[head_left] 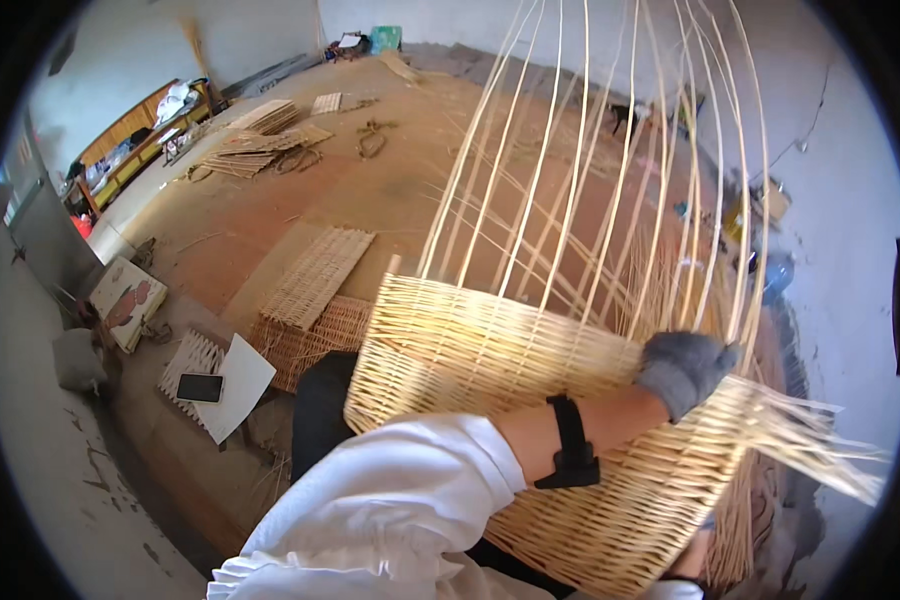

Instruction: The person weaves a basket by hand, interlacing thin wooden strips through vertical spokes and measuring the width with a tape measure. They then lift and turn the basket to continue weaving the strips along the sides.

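One wicker piece (630, 500) (pale gold)

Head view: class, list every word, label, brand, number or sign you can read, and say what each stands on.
None can be read.
Phone: dark screen, no legible text.
White sheet: no legible writing.
Cream board: reddish shape, no legible words.
Black wristband and woven panel: no legible marks.

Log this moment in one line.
left hand: gray-gloved, at upper right of wickerwork | right hand: mostly hidden, lower right | upright rods: bare above weave
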A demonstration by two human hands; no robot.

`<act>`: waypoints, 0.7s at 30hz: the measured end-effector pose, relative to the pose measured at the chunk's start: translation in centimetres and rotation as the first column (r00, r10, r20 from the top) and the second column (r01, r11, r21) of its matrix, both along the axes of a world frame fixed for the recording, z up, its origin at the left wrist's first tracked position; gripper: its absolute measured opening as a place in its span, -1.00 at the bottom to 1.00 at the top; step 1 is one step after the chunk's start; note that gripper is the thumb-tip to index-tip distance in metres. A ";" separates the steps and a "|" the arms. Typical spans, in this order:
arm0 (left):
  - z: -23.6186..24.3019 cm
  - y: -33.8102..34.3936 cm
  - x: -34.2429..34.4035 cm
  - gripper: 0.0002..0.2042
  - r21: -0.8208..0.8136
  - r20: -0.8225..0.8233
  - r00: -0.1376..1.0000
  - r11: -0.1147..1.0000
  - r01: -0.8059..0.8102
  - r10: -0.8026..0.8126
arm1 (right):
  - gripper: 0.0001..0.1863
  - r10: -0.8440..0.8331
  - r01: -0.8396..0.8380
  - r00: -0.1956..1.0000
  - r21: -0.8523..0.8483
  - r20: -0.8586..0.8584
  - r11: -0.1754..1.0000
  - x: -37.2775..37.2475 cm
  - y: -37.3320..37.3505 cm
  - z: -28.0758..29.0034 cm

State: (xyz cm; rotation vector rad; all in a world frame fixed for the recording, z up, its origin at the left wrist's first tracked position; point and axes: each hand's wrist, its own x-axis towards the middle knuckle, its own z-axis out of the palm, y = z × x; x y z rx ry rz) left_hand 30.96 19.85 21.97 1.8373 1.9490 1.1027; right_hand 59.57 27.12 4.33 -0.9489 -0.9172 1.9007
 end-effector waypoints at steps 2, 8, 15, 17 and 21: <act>5.4 -2.2 -2.1 -0.65 0.126 0.079 0.997 0.992 -0.008 -0.002 | -0.72 0.074 -0.112 0.984 0.239 0.162 0.964 -1.2 -0.9 5.1; 0.5 -1.0 -23.2 -0.82 0.666 0.558 0.816 0.667 -0.334 -0.149 | -0.67 0.107 -0.594 0.763 0.626 0.637 0.505 -9.7 -2.0 12.8; -16.0 -10.2 -24.8 -0.45 -0.136 0.905 0.382 0.978 -0.157 0.187 | -0.55 -0.219 -0.578 0.802 0.814 0.556 -0.048 -18.6 -4.7 -4.4; -20.5 -16.5 -24.8 -0.36 -0.258 0.955 0.098 0.947 -0.194 0.280 | -0.58 -0.182 -0.549 0.804 0.824 0.566 0.140 -21.6 -8.0 -5.4; -14.4 -18.8 -16.0 -0.39 -0.278 0.958 -0.063 0.851 -0.445 0.280 | -0.64 -0.188 -0.396 0.738 0.642 0.648 0.657 -22.6 -11.2 -0.7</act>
